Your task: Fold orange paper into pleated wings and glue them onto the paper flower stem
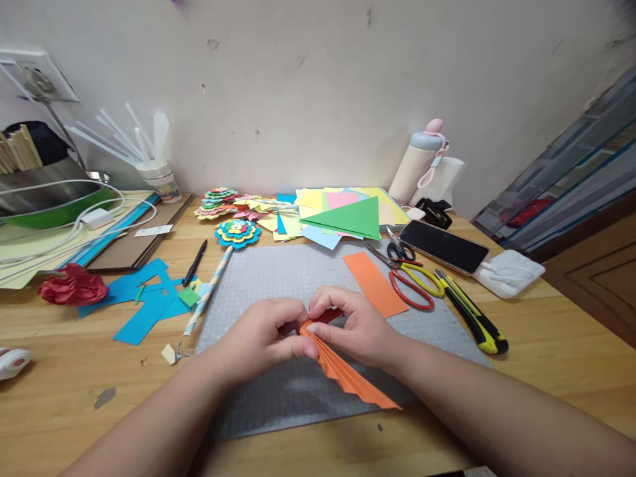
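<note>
Between my two hands is a pleated orange paper fan, its folds spreading down to the right. My left hand pinches its gathered end with thumb and fingers. My right hand is closed on the same end from the other side, and part of the folded paper goes out of sight behind its fingers. The fan is held above a grey cutting mat. A flat orange paper strip lies on the mat just beyond my right hand.
Right of the mat are red-and-yellow scissors, a utility knife and a phone. A layered paper flower on a striped straw, blue scraps and crumpled red paper lie left. Coloured sheets are stacked behind.
</note>
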A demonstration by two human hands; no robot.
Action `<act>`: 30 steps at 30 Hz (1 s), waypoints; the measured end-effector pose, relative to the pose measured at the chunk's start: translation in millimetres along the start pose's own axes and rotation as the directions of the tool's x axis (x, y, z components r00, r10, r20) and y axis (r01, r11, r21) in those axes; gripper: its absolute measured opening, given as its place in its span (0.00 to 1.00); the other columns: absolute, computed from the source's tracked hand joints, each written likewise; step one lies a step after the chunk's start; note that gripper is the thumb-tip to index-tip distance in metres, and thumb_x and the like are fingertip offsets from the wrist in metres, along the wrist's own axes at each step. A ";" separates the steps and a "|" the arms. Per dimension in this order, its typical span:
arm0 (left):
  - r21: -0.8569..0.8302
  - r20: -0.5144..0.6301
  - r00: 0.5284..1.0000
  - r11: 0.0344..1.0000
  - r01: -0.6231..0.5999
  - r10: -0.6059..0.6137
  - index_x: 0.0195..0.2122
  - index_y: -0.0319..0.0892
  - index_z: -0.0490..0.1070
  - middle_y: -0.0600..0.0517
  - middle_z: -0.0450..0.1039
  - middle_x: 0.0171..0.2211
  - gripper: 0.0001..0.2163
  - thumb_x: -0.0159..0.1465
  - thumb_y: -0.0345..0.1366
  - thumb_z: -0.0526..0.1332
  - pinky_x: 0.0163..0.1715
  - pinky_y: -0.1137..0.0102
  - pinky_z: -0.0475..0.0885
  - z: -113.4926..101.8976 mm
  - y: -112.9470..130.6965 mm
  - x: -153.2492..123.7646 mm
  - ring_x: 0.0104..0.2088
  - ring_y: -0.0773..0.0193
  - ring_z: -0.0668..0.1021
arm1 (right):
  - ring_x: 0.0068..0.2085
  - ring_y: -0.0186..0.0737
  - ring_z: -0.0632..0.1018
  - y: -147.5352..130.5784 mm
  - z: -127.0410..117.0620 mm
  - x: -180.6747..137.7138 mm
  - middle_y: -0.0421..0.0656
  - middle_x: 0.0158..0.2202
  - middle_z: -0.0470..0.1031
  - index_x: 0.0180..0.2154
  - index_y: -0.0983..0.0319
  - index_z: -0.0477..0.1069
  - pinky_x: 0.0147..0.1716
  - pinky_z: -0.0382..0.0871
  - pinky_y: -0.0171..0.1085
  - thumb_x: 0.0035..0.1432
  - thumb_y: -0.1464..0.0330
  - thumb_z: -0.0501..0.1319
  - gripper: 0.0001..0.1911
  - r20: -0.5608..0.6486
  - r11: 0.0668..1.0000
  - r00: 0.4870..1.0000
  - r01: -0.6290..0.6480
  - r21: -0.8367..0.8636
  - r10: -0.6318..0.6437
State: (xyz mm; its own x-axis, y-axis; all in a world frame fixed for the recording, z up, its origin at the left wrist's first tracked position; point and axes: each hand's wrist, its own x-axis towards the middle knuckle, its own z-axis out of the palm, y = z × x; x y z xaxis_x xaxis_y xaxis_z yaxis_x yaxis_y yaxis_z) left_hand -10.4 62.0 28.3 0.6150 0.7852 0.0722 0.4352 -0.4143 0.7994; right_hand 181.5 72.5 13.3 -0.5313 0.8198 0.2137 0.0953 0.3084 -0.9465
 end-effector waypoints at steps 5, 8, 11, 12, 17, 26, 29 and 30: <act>0.186 0.028 0.997 0.980 -0.072 0.068 0.32 0.41 0.65 0.54 0.65 0.28 0.24 0.62 0.58 0.45 0.28 0.72 0.59 0.5 7.0 -0.6 0.28 0.66 0.67 | 0.34 0.36 0.73 5.4 -2.3 0.6 0.40 0.32 0.72 0.30 0.60 0.66 0.35 0.69 0.38 0.53 0.64 0.64 0.09 -0.004 0.998 1.000 0.023 -0.053 -0.024; 0.229 0.027 0.997 0.970 -0.082 0.078 0.33 0.42 0.64 0.53 0.66 0.29 0.22 0.64 0.55 0.42 0.30 0.71 0.60 4.4 6.2 0.2 0.30 0.64 0.68 | 0.34 0.36 0.72 7.2 -3.4 1.8 0.40 0.31 0.72 0.27 0.60 0.65 0.34 0.68 0.38 0.53 0.66 0.64 0.08 -0.029 0.994 0.997 0.067 -0.085 -0.070; 0.252 0.023 0.997 0.965 -0.079 0.076 0.34 0.42 0.63 0.52 0.67 0.31 0.22 0.64 0.55 0.42 0.29 0.71 0.60 7.7 1.0 1.4 0.31 0.63 0.69 | 0.33 0.36 0.72 7.6 -3.5 3.2 0.41 0.30 0.73 0.24 0.60 0.65 0.33 0.67 0.38 0.53 0.67 0.64 0.10 -0.048 0.989 0.995 0.081 -0.128 -0.088; 0.255 0.020 0.997 0.964 -0.077 0.074 0.35 0.42 0.63 0.52 0.67 0.31 0.22 0.64 0.55 0.42 0.29 0.71 0.60 8.4 -0.7 1.8 0.31 0.63 0.70 | 0.33 0.36 0.72 7.7 -3.3 3.6 0.41 0.30 0.73 0.23 0.61 0.65 0.33 0.67 0.38 0.53 0.67 0.64 0.11 -0.054 0.988 0.994 0.084 -0.133 -0.092; 0.254 0.017 0.998 0.965 -0.062 0.060 0.36 0.42 0.64 0.51 0.68 0.33 0.24 0.63 0.56 0.40 0.29 0.71 0.60 9.2 -5.0 3.4 0.31 0.63 0.70 | 0.31 0.35 0.72 9.0 -0.8 4.2 0.40 0.28 0.72 0.22 0.61 0.65 0.30 0.66 0.37 0.53 0.69 0.63 0.11 -0.074 0.993 0.993 0.089 -0.073 -0.095; 0.273 0.005 0.999 0.961 -0.037 0.037 0.35 0.41 0.64 0.51 0.70 0.33 0.23 0.64 0.56 0.42 0.29 0.70 0.61 6.3 -6.9 2.7 0.31 0.62 0.71 | 0.32 0.35 0.72 1.9 -4.3 4.6 0.41 0.30 0.72 0.24 0.61 0.65 0.32 0.66 0.36 0.54 0.72 0.58 0.07 -0.043 0.994 0.997 0.058 -0.089 -0.062; 0.276 0.019 0.999 0.960 -0.043 0.039 0.37 0.42 0.65 0.50 0.71 0.33 0.21 0.64 0.55 0.45 0.30 0.70 0.62 6.4 -6.4 3.0 0.32 0.62 0.72 | 0.32 0.36 0.73 0.1 -6.9 4.7 0.42 0.30 0.72 0.23 0.61 0.65 0.32 0.67 0.36 0.57 0.71 0.54 0.10 -0.027 0.994 0.996 0.085 -0.067 -0.087; 0.280 0.024 0.999 0.959 -0.045 0.040 0.37 0.42 0.65 0.50 0.71 0.34 0.21 0.64 0.54 0.45 0.30 0.69 0.63 6.5 -6.2 3.2 0.32 0.62 0.72 | 0.32 0.36 0.73 0.0 -7.4 4.7 0.42 0.30 0.72 0.23 0.61 0.64 0.32 0.67 0.37 0.57 0.70 0.53 0.11 -0.029 0.995 0.996 0.088 -0.056 -0.090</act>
State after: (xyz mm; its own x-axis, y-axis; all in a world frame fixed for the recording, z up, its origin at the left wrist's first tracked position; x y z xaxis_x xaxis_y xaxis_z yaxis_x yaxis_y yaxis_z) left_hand -6.8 64.0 19.7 0.6477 0.7566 0.0899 0.5733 -0.5617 0.5965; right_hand 185.3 80.0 16.2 -0.5131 0.8023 0.3049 0.0951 0.4063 -0.9088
